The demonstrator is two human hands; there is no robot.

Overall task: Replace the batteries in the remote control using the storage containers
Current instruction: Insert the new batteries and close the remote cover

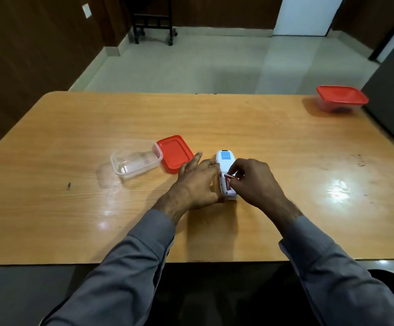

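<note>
A white remote control (224, 158) lies face down in the middle of the wooden table (262, 137), its battery compartment open. My left hand (198, 182) presses against the remote's left side, index finger stretched out. My right hand (252, 182) pinches a reddish battery (228, 176) over the compartment. Another battery appears to lie in the compartment beneath it. To the left stands a clear plastic container (136, 161) with nothing visible inside, its red lid (175, 152) lying beside it.
A second clear container with a red lid (342, 97) on it stands at the table's far right corner, something dark inside. A small dark speck (69, 185) lies on the table's left. Beyond the table are a tiled floor and a wheeled black stand (153, 22).
</note>
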